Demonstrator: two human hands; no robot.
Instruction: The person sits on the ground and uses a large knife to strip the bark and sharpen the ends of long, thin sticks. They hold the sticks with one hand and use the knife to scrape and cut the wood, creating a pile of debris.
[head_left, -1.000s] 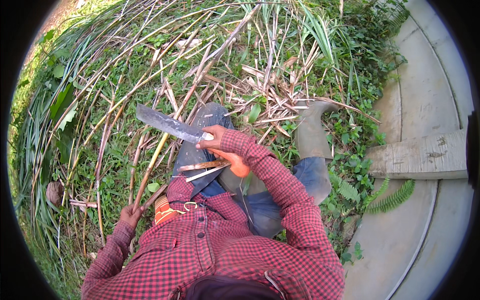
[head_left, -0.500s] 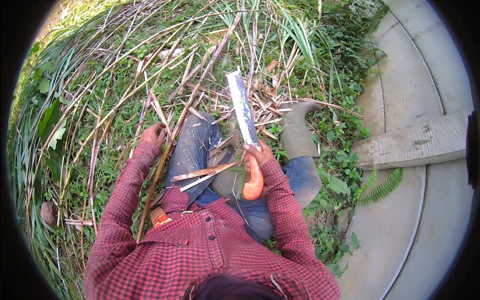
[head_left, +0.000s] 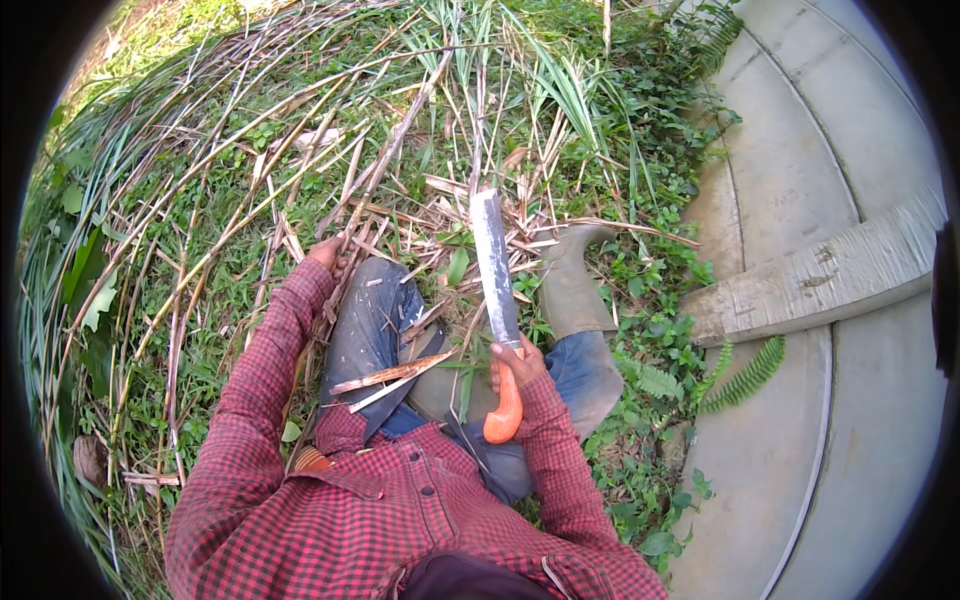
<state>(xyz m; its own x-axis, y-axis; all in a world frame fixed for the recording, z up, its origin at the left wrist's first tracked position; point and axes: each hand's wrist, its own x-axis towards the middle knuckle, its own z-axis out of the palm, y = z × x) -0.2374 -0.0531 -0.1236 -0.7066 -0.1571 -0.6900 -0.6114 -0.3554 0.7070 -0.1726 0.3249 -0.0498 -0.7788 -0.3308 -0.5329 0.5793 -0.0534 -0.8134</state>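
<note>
Right fingers (head_left: pixel 528 350) clasping machete (head_left: pixel 493 262), handle (head_left: pixel 506 402) partly covered, left fingers (head_left: pixel 332 248) at brown stalk (head_left: pixel 404 128), grasp unclear

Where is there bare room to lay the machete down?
Grey slabs at right: one patch below the crossbeam and fern, another above the crossbeam, beside the weeds. Crowded: between left hand and the rightmost rubber boot, where split stalks lie strewn.

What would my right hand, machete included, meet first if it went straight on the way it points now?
Probably the dry stalks just beyond the tip of the machete in your right hand, though its height above them is unclear.
</note>
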